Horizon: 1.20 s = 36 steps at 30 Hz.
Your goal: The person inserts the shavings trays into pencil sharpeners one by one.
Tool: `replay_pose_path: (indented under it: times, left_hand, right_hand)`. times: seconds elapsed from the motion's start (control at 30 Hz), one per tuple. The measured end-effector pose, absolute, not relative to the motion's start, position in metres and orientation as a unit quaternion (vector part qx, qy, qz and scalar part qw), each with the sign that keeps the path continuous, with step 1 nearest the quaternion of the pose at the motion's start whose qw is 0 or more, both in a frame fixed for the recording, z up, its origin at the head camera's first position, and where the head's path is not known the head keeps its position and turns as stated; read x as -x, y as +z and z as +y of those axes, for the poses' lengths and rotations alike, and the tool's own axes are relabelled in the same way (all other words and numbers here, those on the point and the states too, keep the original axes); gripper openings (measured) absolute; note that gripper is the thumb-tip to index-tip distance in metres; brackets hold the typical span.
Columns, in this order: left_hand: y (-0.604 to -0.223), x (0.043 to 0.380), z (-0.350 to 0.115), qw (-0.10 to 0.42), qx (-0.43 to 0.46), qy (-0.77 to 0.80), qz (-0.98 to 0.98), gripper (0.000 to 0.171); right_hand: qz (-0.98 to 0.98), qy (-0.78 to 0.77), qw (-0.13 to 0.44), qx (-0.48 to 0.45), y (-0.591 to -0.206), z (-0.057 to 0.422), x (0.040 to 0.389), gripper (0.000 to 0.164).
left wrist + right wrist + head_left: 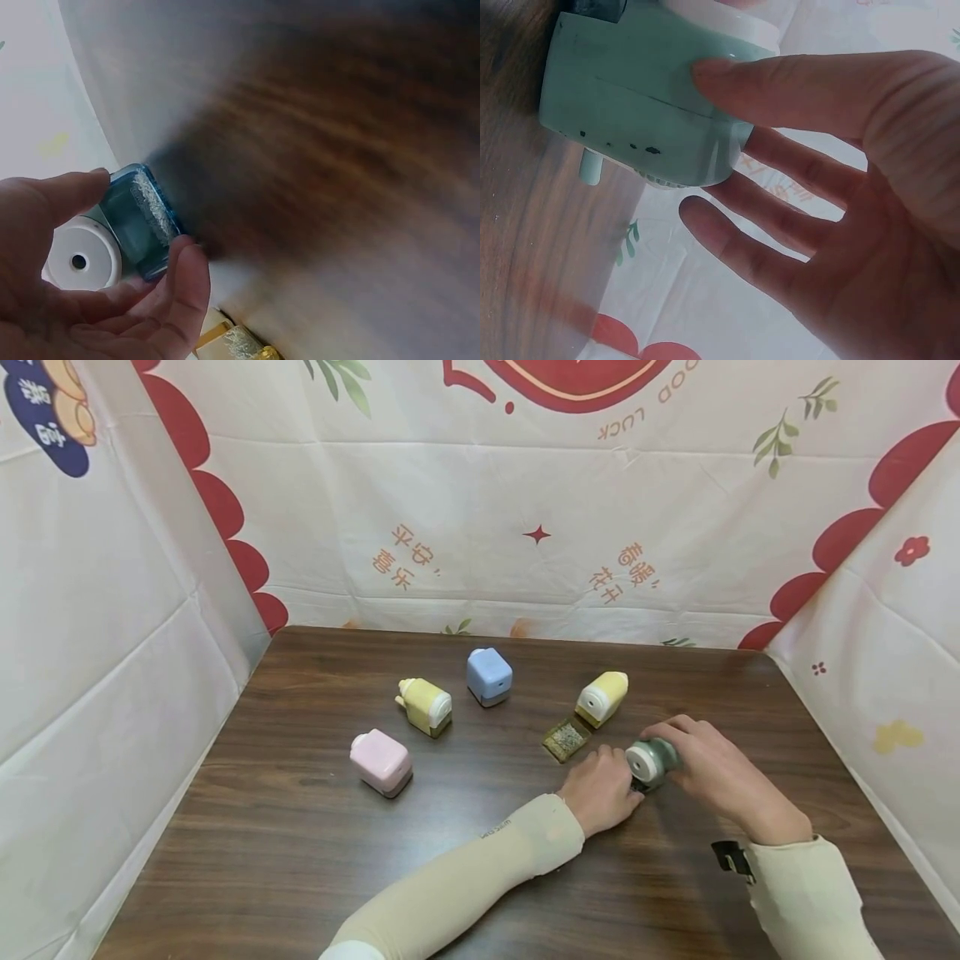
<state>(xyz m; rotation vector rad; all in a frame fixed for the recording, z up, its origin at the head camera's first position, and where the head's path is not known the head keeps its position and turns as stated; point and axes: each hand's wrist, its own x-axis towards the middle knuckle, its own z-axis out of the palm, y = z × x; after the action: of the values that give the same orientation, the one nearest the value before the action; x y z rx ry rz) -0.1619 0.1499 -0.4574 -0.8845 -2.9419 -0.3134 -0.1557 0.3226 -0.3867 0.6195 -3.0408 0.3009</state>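
Note:
On the right side of the table, my right hand (712, 770) grips a green pencil sharpener (658, 755), thumb on one face and fingers round the other side. Its white round front with a dark pencil hole faces my left hand (600, 789). In the left wrist view, that hand pinches a clear bluish shavings drawer (139, 221) between thumb and fingers. Pale shavings (152, 208) lie along one side of the drawer. The green body (645, 97) shows a small peg and dark marks in the right wrist view.
Just beyond the hands, a yellow-and-white sharpener (606, 692) stands by a drawer of shavings (566, 739). Blue (490, 675), yellow (424, 703) and pink (381, 762) sharpeners are farther left on the brown wooden table (300, 860). Printed white cloth (480, 485) walls the back and sides.

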Motion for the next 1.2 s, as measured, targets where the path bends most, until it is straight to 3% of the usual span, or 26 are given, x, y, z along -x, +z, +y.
replay_pose_path:
  times: [0.23, 0.6, 0.9, 1.0, 1.1, 1.2]
  left_hand:
    - [-0.454, 0.162, 0.153, 0.000, 0.256, -0.124, -0.959, 0.045]
    - [-0.453, 0.163, 0.156, 0.023, 0.238, -0.096, -0.966, 0.050]
    - [-0.446, 0.161, 0.153, 0.007, 0.238, -0.058, -0.970, 0.053]
    - [-0.442, 0.161, 0.152, -0.014, 0.233, -0.057, -0.971, 0.046]
    - [-0.445, 0.168, 0.152, -0.044, 0.250, -0.089, -0.963, 0.028]
    - [-0.471, 0.184, 0.160, -0.086, 0.271, -0.145, -0.948, 0.011]
  right_hand:
    - [-0.976, 0.092, 0.007, -0.198, -0.386, 0.321, 0.155, 0.057]
    - [-0.976, 0.089, 0.006, -0.201, -0.387, 0.320, 0.157, 0.058]
    - [-0.976, 0.087, 0.006, -0.200, -0.385, 0.321, 0.156, 0.058]
    - [-0.976, 0.089, 0.005, -0.198, -0.385, 0.321, 0.156, 0.057]
    - [-0.976, 0.091, 0.006, -0.196, -0.385, 0.320, 0.157, 0.057]
    - [-0.976, 0.091, 0.007, -0.198, -0.386, 0.321, 0.157, 0.057]
